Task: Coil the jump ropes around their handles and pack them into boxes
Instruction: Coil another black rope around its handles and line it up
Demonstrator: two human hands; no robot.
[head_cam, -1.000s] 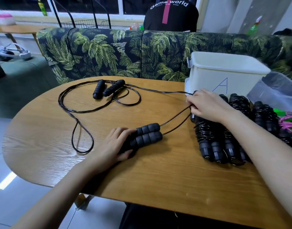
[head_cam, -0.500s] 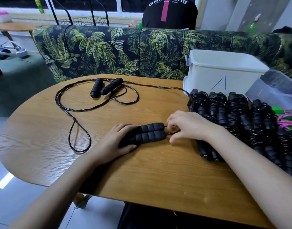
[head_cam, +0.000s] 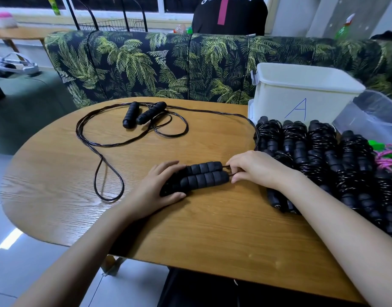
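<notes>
Two black foam handles [head_cam: 201, 176] lie side by side on the wooden table [head_cam: 212, 229]. My left hand [head_cam: 156, 189] grips their near ends and holds them together. My right hand [head_cam: 255, 168] pinches the black rope right where it leaves the handles' far ends. The loose rope [head_cam: 106, 171] trails in long loops over the left of the table. A second pair of black handles [head_cam: 144, 114] lies uncoiled at the table's far side. Several coiled black ropes [head_cam: 319, 160] are stacked in a row at the right. A white box marked "A" [head_cam: 306, 96] stands behind them.
A clear plastic container [head_cam: 372, 114] sits right of the white box, with pink and green ropes [head_cam: 388, 158] beside it. A leaf-patterned sofa [head_cam: 168, 65] runs behind the table. A person in a black shirt [head_cam: 230, 16] sits beyond the sofa.
My right hand has come away from the rope near the white box and moved left to the handles' ends, where it now pinches the rope. My left hand has stayed on the handles.
</notes>
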